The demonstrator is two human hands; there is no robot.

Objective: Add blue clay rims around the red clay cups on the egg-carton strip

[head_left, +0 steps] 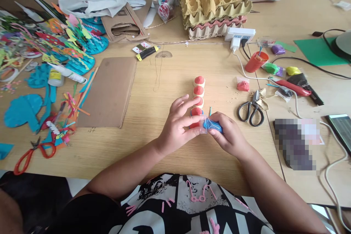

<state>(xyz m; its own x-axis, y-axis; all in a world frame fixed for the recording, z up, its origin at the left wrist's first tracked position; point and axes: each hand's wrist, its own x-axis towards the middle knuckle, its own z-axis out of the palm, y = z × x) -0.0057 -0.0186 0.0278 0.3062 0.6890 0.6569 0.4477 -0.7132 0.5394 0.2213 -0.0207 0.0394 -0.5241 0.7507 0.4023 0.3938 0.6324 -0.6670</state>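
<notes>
Over the wooden table, my right hand (pixel 229 134) is closed round a small clear bag of blue clay (pixel 214 125). The thumb and index finger of my left hand (pixel 177 126) pinch the bag's clear end, and its other fingers are spread. Beyond my hands runs a row of several pale round pieces topped with red (pixel 198 91). The nearer ones show some blue at the edge, and the nearest is partly hidden by my left fingers. A thin blue strip (pixel 210 111) lies just right of the row.
Cardboard (pixel 106 91), red-handled scissors (pixel 34 152) and colourful paper crafts (pixel 82 44) lie left. Egg trays (pixel 214 7) stand at the back beside a power strip (pixel 241 33). Black scissors (pixel 251 111), a red cup (pixel 256 62), clay bags and a white cable are on the right.
</notes>
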